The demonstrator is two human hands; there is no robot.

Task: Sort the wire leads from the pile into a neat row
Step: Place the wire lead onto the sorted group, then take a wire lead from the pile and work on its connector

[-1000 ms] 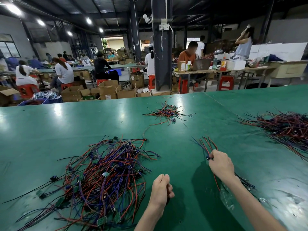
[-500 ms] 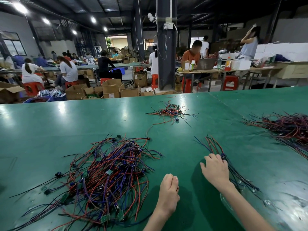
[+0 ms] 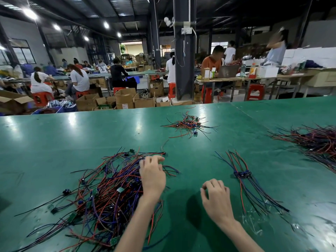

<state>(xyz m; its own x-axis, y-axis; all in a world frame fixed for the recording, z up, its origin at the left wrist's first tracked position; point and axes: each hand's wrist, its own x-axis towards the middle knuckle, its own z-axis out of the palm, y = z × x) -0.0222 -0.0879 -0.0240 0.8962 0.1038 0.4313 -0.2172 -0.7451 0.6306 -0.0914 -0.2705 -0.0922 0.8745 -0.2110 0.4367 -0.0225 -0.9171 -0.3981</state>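
The tangled pile of wire leads [image 3: 109,193] lies on the green table [image 3: 54,139], toward its near left side. The left hand [image 3: 152,176] is on the pile's right flank, fingers bent down among the wires; whether they pinch a lead I cannot tell. A pull from here would probably drag snagged neighbours along. The right hand [image 3: 216,197] hovers loosely curled, holding nothing, just beside the row of sorted leads [image 3: 242,174]; a careless sweep could knock that row askew.
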